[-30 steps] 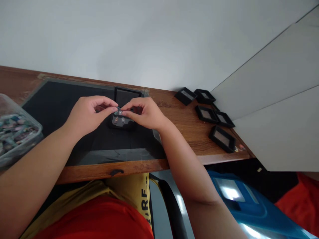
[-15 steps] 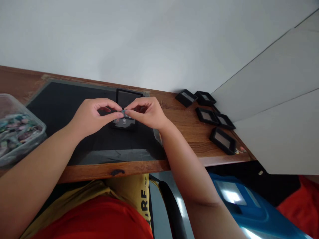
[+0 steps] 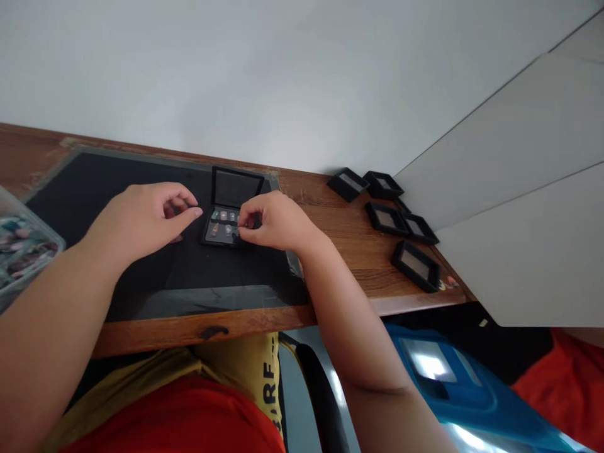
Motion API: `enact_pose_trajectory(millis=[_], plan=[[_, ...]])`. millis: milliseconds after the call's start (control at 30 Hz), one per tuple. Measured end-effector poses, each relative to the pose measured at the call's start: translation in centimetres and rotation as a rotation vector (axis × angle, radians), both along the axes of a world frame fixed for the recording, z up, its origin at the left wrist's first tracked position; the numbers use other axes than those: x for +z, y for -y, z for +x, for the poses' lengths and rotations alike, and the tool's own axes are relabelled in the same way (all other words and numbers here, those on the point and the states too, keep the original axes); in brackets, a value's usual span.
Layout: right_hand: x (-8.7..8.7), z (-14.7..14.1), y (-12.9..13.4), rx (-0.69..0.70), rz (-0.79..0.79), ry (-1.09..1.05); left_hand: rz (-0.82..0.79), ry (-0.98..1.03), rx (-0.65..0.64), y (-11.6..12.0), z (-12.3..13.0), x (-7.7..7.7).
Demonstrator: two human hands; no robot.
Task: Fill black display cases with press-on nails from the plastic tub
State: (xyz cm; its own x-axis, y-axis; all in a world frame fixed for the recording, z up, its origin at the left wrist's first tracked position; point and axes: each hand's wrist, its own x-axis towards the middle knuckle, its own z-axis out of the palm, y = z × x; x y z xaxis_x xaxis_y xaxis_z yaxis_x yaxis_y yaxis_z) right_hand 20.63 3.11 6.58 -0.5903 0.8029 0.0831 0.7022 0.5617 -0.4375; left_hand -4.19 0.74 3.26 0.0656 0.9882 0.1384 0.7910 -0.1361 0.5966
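A small black case stands with its lid up on the black mat. Several small stones, pale, orange and greenish, sit in its lower tray. At the tray's right side is my right hand, thumb and index finger closed together over it; whatever they pinch is hidden. My left hand hovers over the mat left of the case, fingers curled loosely, with a gap between thumb and fingers and nothing held.
A clear tub of colourful stones is at the left edge. Several black frame-like boxes lie on the wooden table to the right. Below right are a blue plastic object and a person's red clothing.
My hands, which met above the case, have parted. The left moved away to the left; the right came down onto the tray's right side. More stones show. The view shifted slightly.
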Motion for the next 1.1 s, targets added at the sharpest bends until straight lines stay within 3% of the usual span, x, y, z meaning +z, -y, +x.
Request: enact_pose_trajectory(millis=[133, 300, 433, 633, 1100], plan=[[0.0, -0.3, 0.2, -0.015, 0.025, 0.058, 0.0, -0.211, 0.067, 1.1, -0.2, 0.8], [0.0, -0.4, 0.4, -0.05, 0.0, 0.145, -0.046, -0.482, -0.063, 2.4, -2.3, -1.3], [0.2, -0.2, 0.3, -0.047, -0.061, 0.115, -0.089, -0.391, -0.039, 3.0, -3.1, -2.4], [0.2, 0.3, -0.3, -0.06, -0.131, 0.089, -0.167, -0.323, -0.006, 3.8, -2.2, -1.7], [-0.8, -0.9, -0.3, -0.002, -0.118, 0.113, -0.025, -0.205, 0.0, 4.2, -0.9, -2.4]])
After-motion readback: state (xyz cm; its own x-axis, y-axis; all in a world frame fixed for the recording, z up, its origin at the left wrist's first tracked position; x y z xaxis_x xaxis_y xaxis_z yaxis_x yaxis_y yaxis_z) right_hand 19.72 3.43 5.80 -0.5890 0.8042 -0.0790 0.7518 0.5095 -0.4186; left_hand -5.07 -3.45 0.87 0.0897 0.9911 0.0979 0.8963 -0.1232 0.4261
